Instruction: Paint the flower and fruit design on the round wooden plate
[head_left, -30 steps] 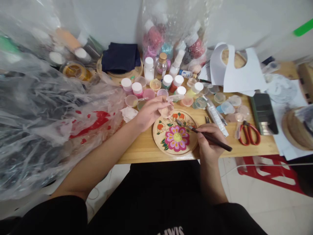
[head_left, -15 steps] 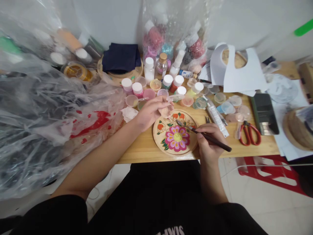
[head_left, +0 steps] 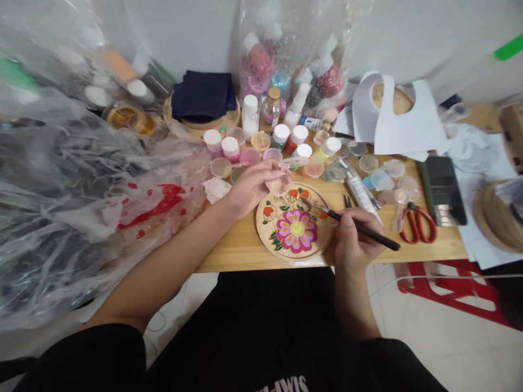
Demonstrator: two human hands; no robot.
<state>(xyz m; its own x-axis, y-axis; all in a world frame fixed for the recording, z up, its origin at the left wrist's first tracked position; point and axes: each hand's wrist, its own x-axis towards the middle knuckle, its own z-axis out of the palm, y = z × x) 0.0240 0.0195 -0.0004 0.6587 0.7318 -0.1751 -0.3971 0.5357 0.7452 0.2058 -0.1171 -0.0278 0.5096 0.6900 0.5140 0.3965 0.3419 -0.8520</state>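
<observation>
From the head camera, my right hand (head_left: 353, 239) sits at the front edge of the pale wooden worktop (head_left: 232, 250). Its fingers are pinched around a slim dark-handled paintbrush (head_left: 362, 228). The handle slants out to the right past my knuckles, and the bristle end reaches left over the upper right part of a round wooden disc painted with a pink flower (head_left: 297, 228). I cannot tell whether the bristles touch the wood. The disc lies flat near the middle of the front edge, between my two hands.

My left hand (head_left: 251, 185) rests just beyond the disc's upper left rim. Its fingers are curled around a small translucent pink cup (head_left: 280, 187), which is held at the disc's far rim.

Behind my hands, towards the back edge, stands a cluster of white-capped paint jars (head_left: 281, 133) with shallow round pots spread among them. A folded navy cloth (head_left: 203, 95) lies on a wooden round at the back left.

A crumpled clear plastic bag with red print (head_left: 102, 190) covers the left end of the worktop. To the right of the disc lie a white tube (head_left: 359, 190), red-handled scissors (head_left: 417, 223) and a black phone (head_left: 443, 190), with white paper cut-outs (head_left: 402, 128) behind them.
</observation>
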